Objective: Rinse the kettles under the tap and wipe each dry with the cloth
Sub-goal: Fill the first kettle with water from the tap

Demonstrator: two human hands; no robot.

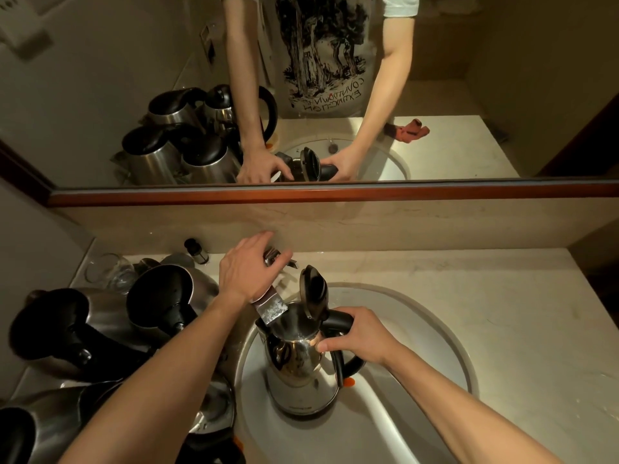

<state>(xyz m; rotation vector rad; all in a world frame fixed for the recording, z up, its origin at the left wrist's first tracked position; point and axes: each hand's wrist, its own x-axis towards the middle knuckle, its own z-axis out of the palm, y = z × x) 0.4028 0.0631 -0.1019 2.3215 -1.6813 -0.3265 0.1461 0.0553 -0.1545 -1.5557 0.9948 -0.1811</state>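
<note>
A steel kettle (296, 370) stands upright in the white sink (418, 329) with its black lid (314, 289) flipped up. My right hand (360, 333) grips its black handle. The tap spout (271, 309) reaches over the kettle's open mouth. My left hand (249, 267) rests on top of the tap, fingers curled over the tap lever (276, 256). No water stream is clear to see. A red cloth (407, 128) shows only in the mirror, lying on the counter behind the sink's right side.
Several steel kettles with black lids (100, 326) crowd the counter at the left, some lying on their sides. Glass tumblers (110, 271) and a small dark bottle (196, 251) stand behind them. Pale counter (502, 296) stretches right of the sink. A mirror with a wooden ledge (301, 194) faces me.
</note>
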